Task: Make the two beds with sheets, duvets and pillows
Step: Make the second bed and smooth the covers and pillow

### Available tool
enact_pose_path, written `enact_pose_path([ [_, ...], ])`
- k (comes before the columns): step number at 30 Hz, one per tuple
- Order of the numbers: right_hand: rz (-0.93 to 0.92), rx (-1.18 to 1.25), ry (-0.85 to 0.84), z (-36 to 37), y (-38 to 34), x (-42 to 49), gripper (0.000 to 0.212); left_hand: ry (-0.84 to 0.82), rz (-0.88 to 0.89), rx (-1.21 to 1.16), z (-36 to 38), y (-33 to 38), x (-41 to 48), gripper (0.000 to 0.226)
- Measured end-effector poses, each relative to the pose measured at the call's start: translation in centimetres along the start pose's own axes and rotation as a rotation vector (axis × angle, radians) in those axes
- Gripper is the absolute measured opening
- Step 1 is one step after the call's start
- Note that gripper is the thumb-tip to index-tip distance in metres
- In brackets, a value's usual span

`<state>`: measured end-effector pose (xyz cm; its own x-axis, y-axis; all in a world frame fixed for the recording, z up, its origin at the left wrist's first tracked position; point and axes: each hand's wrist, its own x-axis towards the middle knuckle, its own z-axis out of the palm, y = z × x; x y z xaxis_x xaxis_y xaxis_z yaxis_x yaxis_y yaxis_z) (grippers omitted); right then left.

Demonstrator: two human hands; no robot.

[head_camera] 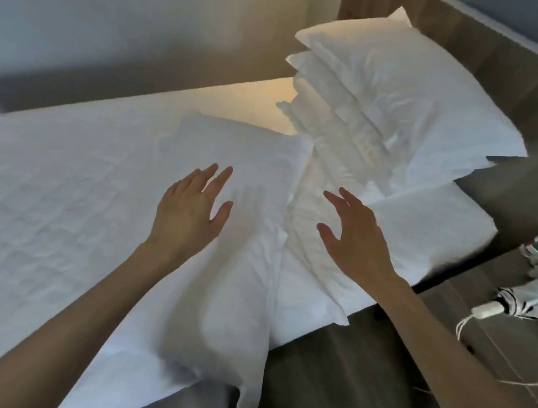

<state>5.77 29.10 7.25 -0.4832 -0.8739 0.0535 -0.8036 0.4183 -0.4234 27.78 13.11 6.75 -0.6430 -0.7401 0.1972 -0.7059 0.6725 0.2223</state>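
White pillows (pixel 414 96) stacked at bed's head, another pillow (pixel 239 234) flat alongside.

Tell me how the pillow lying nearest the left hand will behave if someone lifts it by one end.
The pillow will probably sag and fold: it looks soft and creased, and its loose case end droops over the edge of the bed. It is likely light for its size, being puffy. It should not roll, since it lies flat.
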Motion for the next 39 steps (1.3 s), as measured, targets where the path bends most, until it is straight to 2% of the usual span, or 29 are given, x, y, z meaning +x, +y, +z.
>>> enact_pose_path([
  [6,0.001,0.135,-0.151,5.1,-3.6,5.8,0.061,-0.122,-0.334,-0.083,2.1,-8.1,0.4,0.061],
  [10,0.107,0.206,-0.284,8.3,-4.3,9.5,0.068,-0.192,-0.517,-0.150,4.3,-11.5,1.8,0.061],
  [17,0.408,0.376,-0.496,14.7,-3.2,15.3,0.088,-0.316,-0.782,-0.359,9.4,-16.4,5.2,0.070],
  [22,0.665,0.557,-0.489,19.4,-4.1,16.8,0.112,-0.336,-0.983,-0.570,13.1,-19.4,7.0,0.097],
  [24,0.762,0.550,-0.455,21.2,-4.8,17.2,0.118,-0.340,-1.046,-0.622,14.5,-20.2,7.5,0.097],
  [28,0.852,0.515,-0.417,24.4,-4.8,18.4,0.124,-0.313,-1.042,-0.671,17.1,-21.4,8.9,0.090],
  [34,0.870,0.452,-0.269,26.9,-2.6,18.5,0.121,-0.368,-0.993,-0.759,19.4,-24.2,11.3,0.130],
  [39,0.847,0.463,-0.190,27.8,-2.4,18.6,0.126,-0.273,-0.975,-0.800,20.0,-24.4,10.7,0.111],
])
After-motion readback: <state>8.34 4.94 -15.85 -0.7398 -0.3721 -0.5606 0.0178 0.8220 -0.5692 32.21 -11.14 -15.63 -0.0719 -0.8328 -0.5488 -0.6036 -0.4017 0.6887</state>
